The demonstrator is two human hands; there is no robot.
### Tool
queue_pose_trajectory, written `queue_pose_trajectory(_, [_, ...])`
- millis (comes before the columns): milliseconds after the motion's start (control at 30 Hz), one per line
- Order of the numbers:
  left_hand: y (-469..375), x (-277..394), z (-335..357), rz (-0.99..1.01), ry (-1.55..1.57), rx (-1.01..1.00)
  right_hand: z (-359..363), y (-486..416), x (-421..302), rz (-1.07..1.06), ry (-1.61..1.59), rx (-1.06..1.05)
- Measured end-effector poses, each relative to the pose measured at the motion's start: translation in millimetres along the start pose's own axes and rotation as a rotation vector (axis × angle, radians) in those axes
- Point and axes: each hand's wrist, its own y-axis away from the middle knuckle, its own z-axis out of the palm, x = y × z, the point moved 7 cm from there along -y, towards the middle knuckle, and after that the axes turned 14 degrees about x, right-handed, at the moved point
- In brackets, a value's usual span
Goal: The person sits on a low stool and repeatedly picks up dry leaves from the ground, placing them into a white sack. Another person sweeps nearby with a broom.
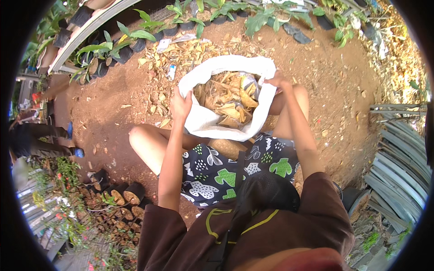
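A white plastic sack stands between my bent knees, its mouth rolled outward into a wide ring. Inside it lie dry brown leaves and some clear plastic scraps. My left hand grips the rolled rim on the left, thumb on the near side. On the right, my right hand holds the rim, its fingertips partly hidden by the fold. Under the near edge of the sack a woven tan item shows between my thighs; what it is I cannot tell.
Dry leaves litter the soil beyond the sack, with a small wrapper among them. Potted seedlings line the far side. Stacked grey slats lie at right. Soil-filled black polybags sit at lower left. Another person stands at left.
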Motion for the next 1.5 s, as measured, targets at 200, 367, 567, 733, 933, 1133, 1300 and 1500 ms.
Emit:
queue_pose_trajectory(200, [-3, 45, -46, 0.166, -0.022, 0.216, -68, 37, -24, -0.057, -0.44, 0.419])
queue_pose_trajectory(367, [-16, 44, -43, 0.112, -0.045, 0.191, -96, 23, -4, 0.039, -0.285, 0.357])
queue_pose_trajectory(567, [-17, 57, -47, 0.074, 0.027, 0.269, -115, 19, -6, -0.018, -0.182, 0.465])
queue_pose_trajectory(733, [-15, 67, -66, 0.12, 0.067, 0.392, -155, 36, -18, -0.325, -0.432, 0.861])
queue_pose_trajectory(933, [-22, 59, -30, 0.022, -0.019, 0.23, -135, 27, -9, -0.127, -0.185, 0.442])
queue_pose_trajectory(1133, [-15, 72, -15, 0.013, -0.019, 0.157, -103, 39, 2, 0.215, -0.149, 0.264])
queue_pose_trajectory(1300, [-15, 73, -19, 0.005, 0.067, 0.225, -99, 17, 9, 0.131, -0.188, 0.396])
queue_pose_trajectory(1500, [-56, 95, -41, -0.147, 0.525, 0.339, -221, -25, 4, -0.157, -0.528, 0.837])
